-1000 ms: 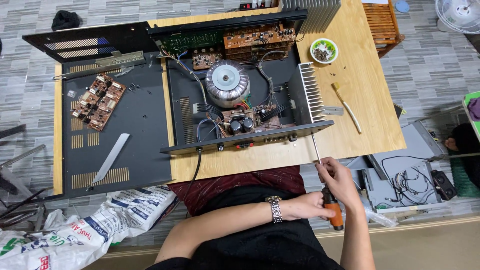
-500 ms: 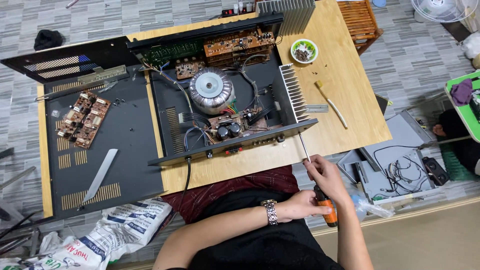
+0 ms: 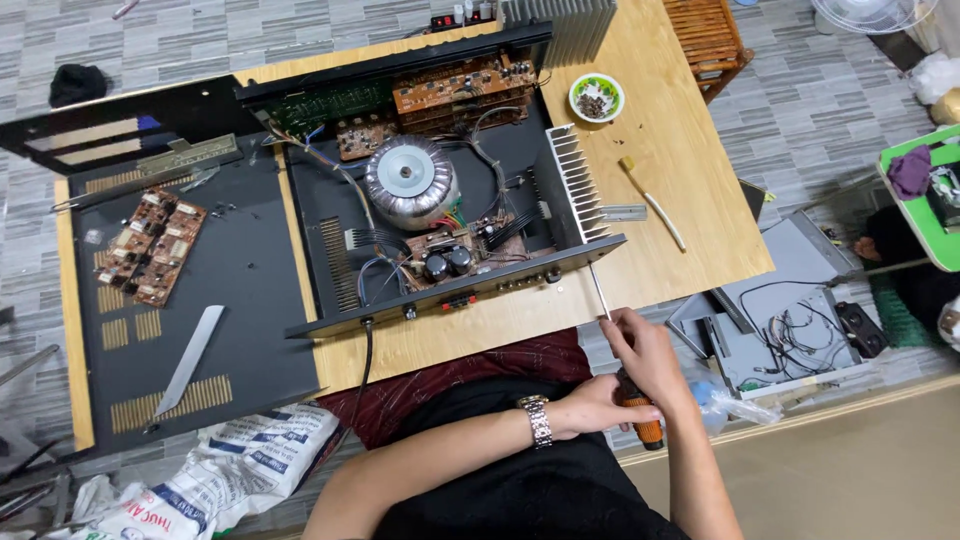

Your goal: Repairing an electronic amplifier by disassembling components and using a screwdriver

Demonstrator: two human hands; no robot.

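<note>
Two hands, left hand [image 3: 590, 408] and right hand [image 3: 645, 352], each grip closed around orange-handled steel screwdriver [image 3: 628, 385]

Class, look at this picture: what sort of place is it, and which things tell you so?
Probably a home electronics repair corner. An opened amplifier chassis sits on a wooden table beside a loose circuit board, and both hands, left hand and right hand, grip an orange-handled screwdriver.
</note>
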